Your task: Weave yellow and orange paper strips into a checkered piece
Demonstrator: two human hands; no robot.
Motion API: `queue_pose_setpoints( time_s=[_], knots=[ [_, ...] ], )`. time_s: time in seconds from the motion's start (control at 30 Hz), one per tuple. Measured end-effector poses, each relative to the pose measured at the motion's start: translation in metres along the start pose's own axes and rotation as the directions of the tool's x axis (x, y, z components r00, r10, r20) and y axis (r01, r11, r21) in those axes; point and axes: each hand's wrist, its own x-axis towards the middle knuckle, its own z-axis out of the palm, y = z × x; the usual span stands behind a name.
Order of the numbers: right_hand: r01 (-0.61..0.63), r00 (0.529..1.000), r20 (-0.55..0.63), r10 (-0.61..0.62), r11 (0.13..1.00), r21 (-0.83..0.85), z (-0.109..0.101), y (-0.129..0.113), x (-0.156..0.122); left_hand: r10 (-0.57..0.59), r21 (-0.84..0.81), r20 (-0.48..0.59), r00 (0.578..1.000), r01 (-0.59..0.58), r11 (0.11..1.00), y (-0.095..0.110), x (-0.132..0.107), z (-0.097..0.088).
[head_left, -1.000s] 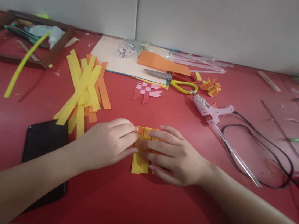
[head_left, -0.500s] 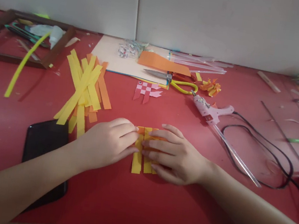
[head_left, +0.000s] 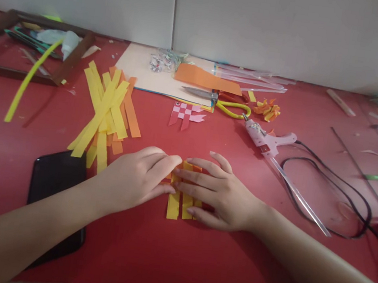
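A small weave of yellow and orange paper strips [head_left: 178, 204] lies on the red table [head_left: 166, 251] near its front edge. My left hand [head_left: 137, 179] rests on the weave's left side with fingers bent and fingertips pinched on a strip. My right hand [head_left: 219, 192] lies over the weave's right side, fingers stretched flat and pressing it down. The fingertips of both hands meet over the top of the weave and hide most of it.
A pile of loose yellow and orange strips [head_left: 107, 111] lies to the left, above a black phone [head_left: 55, 188]. Behind are a pink-and-white woven piece [head_left: 185, 114], scissors [head_left: 216, 101], paper sheets [head_left: 159, 76], a pink glue gun [head_left: 268, 141] with its black cord [head_left: 330, 189], and a wooden frame [head_left: 29, 49].
Both hands have edged together over the top of the weave. My left fingertips slid right, and my right fingers shifted left and pressed lower on the strips.
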Motion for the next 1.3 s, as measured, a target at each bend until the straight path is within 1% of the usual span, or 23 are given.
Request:
queue_pose_setpoints(
  time_s=[0.13, 0.3, 0.4, 0.53, 0.63, 0.8, 1.0, 1.17, 1.3],
  knots=[
    [0.011, 0.999, -0.032, -0.011, 1.000, 0.000, -0.0012, -0.0002, -0.0003, 0.002, -0.001, -0.001, 1.000, -0.002, 1.000, -0.0006, 0.0006, -0.0003],
    [0.027, 0.999, -0.029, -0.027, 1.000, 0.009, -0.0003, -0.0009, -0.0009, -0.004, -0.013, 0.010, 1.000, 0.004, 1.000, -0.0012, 0.0013, -0.0015],
    [0.032, 0.999, -0.017, -0.032, 0.999, 0.008, -0.0001, -0.0010, -0.0011, 0.020, -0.022, 0.004, 1.000, -0.020, 1.000, -0.0028, 0.0011, -0.0019],
    [0.019, 1.000, -0.005, -0.018, 1.000, 0.021, -0.0009, -0.0008, -0.0011, 0.052, -0.035, 0.033, 0.998, -0.051, 0.998, -0.0048, 0.0017, -0.0027],
    [0.016, 1.000, -0.017, -0.016, 0.999, 0.033, -0.0006, -0.0004, -0.0014, 0.065, -0.060, 0.049, 0.997, -0.062, 0.996, -0.0052, 0.0029, -0.0039],
    [0.021, 0.999, -0.032, -0.020, 1.000, 0.018, 0.0006, 0.0001, -0.0023, 0.047, -0.104, 0.059, 0.997, -0.041, 0.994, -0.0059, 0.0039, -0.0053],
    [0.056, 0.998, -0.007, -0.056, 0.998, -0.018, 0.0011, -0.0030, -0.0018, 0.037, -0.123, 0.063, 0.997, -0.029, 0.992, -0.0087, 0.0035, -0.0036],
    [0.094, 0.996, -0.006, -0.094, 0.995, -0.045, 0.0033, -0.0060, -0.0019, -0.003, -0.203, 0.121, 0.993, 0.028, 0.979, -0.0093, 0.0060, -0.0079],
    [0.069, 0.998, -0.004, -0.070, 0.995, -0.071, 0.0064, -0.0078, -0.0033, -0.018, -0.233, 0.124, 0.992, 0.047, 0.971, -0.0089, 0.0059, -0.0092]
  ],
)
